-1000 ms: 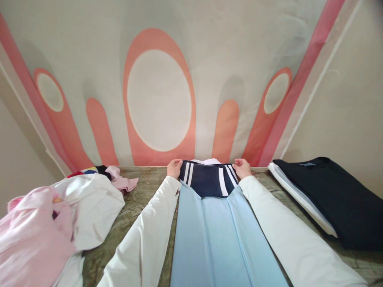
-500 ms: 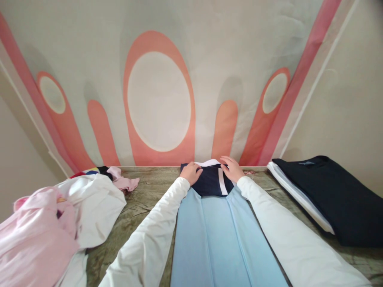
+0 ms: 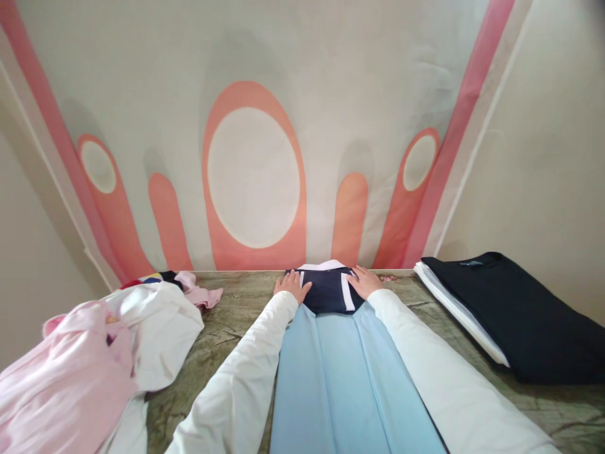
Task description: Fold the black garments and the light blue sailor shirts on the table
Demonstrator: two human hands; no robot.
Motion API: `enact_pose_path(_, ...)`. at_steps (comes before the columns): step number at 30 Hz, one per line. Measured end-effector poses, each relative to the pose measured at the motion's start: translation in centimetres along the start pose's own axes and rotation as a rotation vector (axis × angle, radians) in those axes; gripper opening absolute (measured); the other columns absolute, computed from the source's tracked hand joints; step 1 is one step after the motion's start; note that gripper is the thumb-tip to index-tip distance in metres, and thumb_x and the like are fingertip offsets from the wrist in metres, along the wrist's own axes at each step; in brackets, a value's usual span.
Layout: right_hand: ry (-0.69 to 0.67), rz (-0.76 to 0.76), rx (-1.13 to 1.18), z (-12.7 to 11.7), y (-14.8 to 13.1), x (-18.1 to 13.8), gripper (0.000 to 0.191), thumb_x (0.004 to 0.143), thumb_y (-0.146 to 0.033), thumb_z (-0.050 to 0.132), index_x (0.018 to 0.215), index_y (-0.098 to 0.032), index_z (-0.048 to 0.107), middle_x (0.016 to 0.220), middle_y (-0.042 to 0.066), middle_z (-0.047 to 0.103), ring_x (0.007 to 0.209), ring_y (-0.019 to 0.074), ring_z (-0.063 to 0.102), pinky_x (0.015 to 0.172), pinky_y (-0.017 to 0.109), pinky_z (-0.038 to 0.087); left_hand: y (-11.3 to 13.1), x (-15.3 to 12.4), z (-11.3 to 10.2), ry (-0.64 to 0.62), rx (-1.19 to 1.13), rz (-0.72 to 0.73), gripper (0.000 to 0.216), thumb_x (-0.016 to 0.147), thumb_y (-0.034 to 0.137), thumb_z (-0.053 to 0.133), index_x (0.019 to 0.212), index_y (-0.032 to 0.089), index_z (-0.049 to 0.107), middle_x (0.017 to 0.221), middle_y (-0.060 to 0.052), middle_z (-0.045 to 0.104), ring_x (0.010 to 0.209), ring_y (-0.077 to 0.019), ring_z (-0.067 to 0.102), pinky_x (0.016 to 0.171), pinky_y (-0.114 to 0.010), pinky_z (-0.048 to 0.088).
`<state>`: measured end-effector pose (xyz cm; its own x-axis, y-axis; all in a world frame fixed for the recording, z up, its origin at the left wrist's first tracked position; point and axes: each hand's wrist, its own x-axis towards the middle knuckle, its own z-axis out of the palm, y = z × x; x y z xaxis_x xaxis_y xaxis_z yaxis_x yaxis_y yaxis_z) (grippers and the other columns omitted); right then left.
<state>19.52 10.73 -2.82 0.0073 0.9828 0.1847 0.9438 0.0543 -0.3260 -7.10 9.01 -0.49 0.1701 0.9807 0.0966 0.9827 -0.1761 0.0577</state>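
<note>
A long light blue and navy shirt (image 3: 345,372) lies before me, its light blue part running toward me with two lengthwise lines. Its navy end (image 3: 324,290) bears white stripes, and a white collar-like edge sticks up at the far side. My left hand (image 3: 292,287) rests on the left corner of the navy end, fingers spread. On the right corner lies my right hand (image 3: 363,282), its fingers stretched out over the cloth. Neither hand grips anything that I can see.
A loose heap of pink clothes (image 3: 70,378) and white clothes (image 3: 165,334) covers the left of the wood-patterned table (image 3: 227,321). At the right sits a folded stack with a black garment (image 3: 510,315) on top. A wall with pink shapes (image 3: 255,258) rises behind the table.
Both hands have flattened onto the navy end; before, their fingers were more bent and raised. The left hand has shifted slightly left. The view has tilted up a little.
</note>
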Motion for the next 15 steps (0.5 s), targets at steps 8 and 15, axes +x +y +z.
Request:
enact_pose_path(8, 0.334, -0.164, 0.019, -0.9, 0.5, -2.1, 0.048, 0.083, -0.032, 0.032, 0.124, -0.010, 0.045, 0.132, 0.011, 0.040, 0.123, 0.0201, 0.033, 0.103, 0.035, 0.023, -0.5, -7.6, -1.0, 0.058, 0.036, 0.267, 0.060, 0.086, 0.054, 0.020, 0.135, 0.019, 0.026, 0.143, -0.008, 0.020, 0.130, -0.0239, 0.018, 0.102, -0.048, 0.016)
enact_pose_path(15, 0.122, -0.461, 0.005, -2.9, -1.4, -7.7, 0.051, 0.087, -0.038, 0.028, 0.132, -0.016, 0.033, 0.141, 0.007, 0.026, 0.129, 0.0207, 0.021, 0.104, 0.041, 0.021, -1.5, -12.1, -1.5, 0.097, -0.014, 0.447, 0.058, 0.087, 0.051, 0.028, 0.135, 0.019, 0.026, 0.141, -0.011, 0.025, 0.127, -0.0242, 0.026, 0.098, -0.045, 0.026)
